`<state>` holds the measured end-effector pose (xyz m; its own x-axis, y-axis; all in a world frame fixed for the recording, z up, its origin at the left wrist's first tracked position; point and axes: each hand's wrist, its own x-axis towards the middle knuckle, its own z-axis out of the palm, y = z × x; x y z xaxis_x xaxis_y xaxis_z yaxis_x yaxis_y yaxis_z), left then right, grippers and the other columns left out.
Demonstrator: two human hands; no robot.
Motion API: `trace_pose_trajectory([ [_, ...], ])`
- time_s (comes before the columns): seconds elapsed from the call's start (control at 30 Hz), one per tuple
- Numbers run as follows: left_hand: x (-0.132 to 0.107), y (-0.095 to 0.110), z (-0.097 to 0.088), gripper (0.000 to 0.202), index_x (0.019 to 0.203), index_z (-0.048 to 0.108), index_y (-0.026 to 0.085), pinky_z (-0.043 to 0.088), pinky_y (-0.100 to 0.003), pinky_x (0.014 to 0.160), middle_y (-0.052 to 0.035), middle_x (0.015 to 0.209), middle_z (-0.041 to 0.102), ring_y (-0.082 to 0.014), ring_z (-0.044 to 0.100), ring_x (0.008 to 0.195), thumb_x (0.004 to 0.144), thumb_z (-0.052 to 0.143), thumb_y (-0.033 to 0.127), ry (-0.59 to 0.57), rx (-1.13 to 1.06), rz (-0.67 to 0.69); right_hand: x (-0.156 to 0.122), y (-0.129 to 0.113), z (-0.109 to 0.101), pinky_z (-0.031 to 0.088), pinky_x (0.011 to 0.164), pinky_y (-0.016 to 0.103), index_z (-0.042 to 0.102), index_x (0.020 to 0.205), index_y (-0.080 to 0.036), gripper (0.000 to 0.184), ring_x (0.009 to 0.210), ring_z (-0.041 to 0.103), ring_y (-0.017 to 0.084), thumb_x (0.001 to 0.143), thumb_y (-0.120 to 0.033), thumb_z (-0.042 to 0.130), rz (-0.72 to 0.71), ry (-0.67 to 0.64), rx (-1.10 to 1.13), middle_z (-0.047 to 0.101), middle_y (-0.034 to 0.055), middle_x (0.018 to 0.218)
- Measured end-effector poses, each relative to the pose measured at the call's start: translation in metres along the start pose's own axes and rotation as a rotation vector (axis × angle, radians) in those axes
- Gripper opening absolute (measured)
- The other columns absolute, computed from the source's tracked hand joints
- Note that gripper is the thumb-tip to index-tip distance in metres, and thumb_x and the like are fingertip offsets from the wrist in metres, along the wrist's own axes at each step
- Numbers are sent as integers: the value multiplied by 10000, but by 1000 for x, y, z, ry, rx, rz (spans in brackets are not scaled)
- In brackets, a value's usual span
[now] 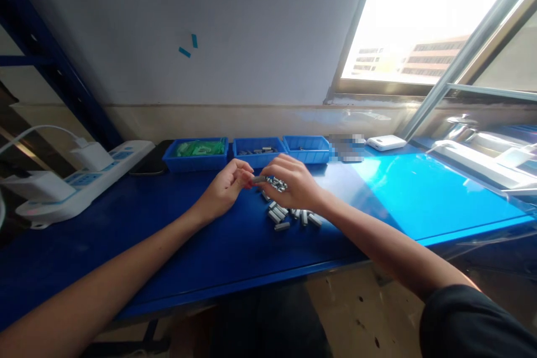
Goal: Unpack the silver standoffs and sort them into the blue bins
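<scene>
Over the middle of the blue table, my two hands meet at one small metal cylinder [259, 179]. My right hand [296, 182] grips it between thumb and fingers. At the cylinder's left end, the thumb and forefinger of my left hand [226, 185] are pinched together on it. Loose metal cylinders [282, 227], short and silver, lie in a heap on the table under and in front of my right hand. Part of the heap is hidden by that hand.
Behind my hands stand three blue bins: one with green packaging [199, 148], one with metal parts [260, 150], and one with a few small pieces [305, 148]. A white power strip [90, 173] lies left. A white box-shaped device [386, 142] sits back right, near the window.
</scene>
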<state>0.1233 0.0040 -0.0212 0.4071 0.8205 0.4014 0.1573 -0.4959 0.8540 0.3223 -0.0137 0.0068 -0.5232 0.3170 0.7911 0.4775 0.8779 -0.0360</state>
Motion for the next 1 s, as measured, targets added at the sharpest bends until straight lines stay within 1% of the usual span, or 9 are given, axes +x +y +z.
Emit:
trace_pose_trajectory([
  [0.1, 1, -4, 3, 328, 1098, 538, 189, 482, -311, 770, -40, 887, 652, -178, 615, 828, 930, 453, 458, -22, 208, 29, 12, 9, -10, 434, 687, 331, 590, 858, -203, 123, 695, 517, 178, 903, -292, 518, 117, 265, -152, 597, 39, 738],
  [0.17, 2, -7, 5, 293, 1137, 573, 206, 470, -339, 849, -59, 1014, 648, -199, 606, 928, 912, 508, 382, -122, 408, 105, 17, 24, -13, 431, 736, 355, 607, 888, -198, 150, 754, 530, 201, 909, -310, 509, 254, 310, -289, 599, 51, 767],
  [0.27, 2, -10, 6, 240, 1086, 626, 216, 443, -370, 918, -72, 1081, 629, -224, 574, 1012, 894, 533, 326, -270, 612, 209, 10, 46, -10, 420, 800, 386, 635, 964, -185, 178, 882, 540, 249, 882, -324, 559, 409, 103, -434, 631, 85, 883],
  [0.37, 2, -9, 4, 159, 928, 633, 196, 458, -354, 837, -63, 950, 635, -221, 578, 929, 892, 513, 295, -264, 680, 190, -4, 51, -3, 421, 812, 380, 639, 1018, -178, 206, 916, 539, 257, 876, -312, 575, 458, -85, -393, 645, 94, 930],
  [0.5, 1, -9, 0, 66, 835, 573, 189, 450, -315, 738, -34, 846, 617, -189, 576, 810, 846, 535, 243, -180, 587, 83, -13, 32, 7, 428, 791, 351, 636, 1013, -167, 195, 856, 542, 225, 878, -297, 583, 373, -165, -190, 650, 70, 866],
  [0.63, 2, -8, 0, 204, 878, 499, 193, 446, -263, 676, 5, 803, 582, -140, 566, 730, 823, 601, 360, -12, 177, -76, -10, 13, 15, 418, 778, 332, 622, 1034, -180, 184, 840, 536, 203, 886, -283, 582, 163, -245, -84, 641, 66, 882],
  [0.8, 2, 1, 4, 322, 873, 451, 199, 417, -213, 642, 38, 769, 567, -95, 540, 681, 775, 682, 401, -5, -201, -155, -7, 4, 17, 417, 729, 314, 611, 977, -170, 158, 775, 517, 187, 945, -267, 490, 39, -216, -100, 636, 66, 834],
  [0.9, 0, 3, 5, 303, 873, 450, 203, 430, -228, 643, 32, 755, 580, -105, 552, 673, 804, 650, 420, -1, -233, -162, -2, 2, 9, 421, 714, 306, 608, 954, -173, 179, 759, 522, 183, 961, -275, 460, 7, -200, -130, 642, 62, 817],
  [1.0, -1, 0, 3, 263, 1011, 516, 205, 468, -291, 738, -18, 861, 648, -160, 609, 805, 859, 588, 407, -62, 37, -71, 2, 16, -6, 422, 728, 310, 615, 942, -185, 215, 764, 544, 183, 972, -297, 435, 85, -77, -256, 648, 57, 808],
])
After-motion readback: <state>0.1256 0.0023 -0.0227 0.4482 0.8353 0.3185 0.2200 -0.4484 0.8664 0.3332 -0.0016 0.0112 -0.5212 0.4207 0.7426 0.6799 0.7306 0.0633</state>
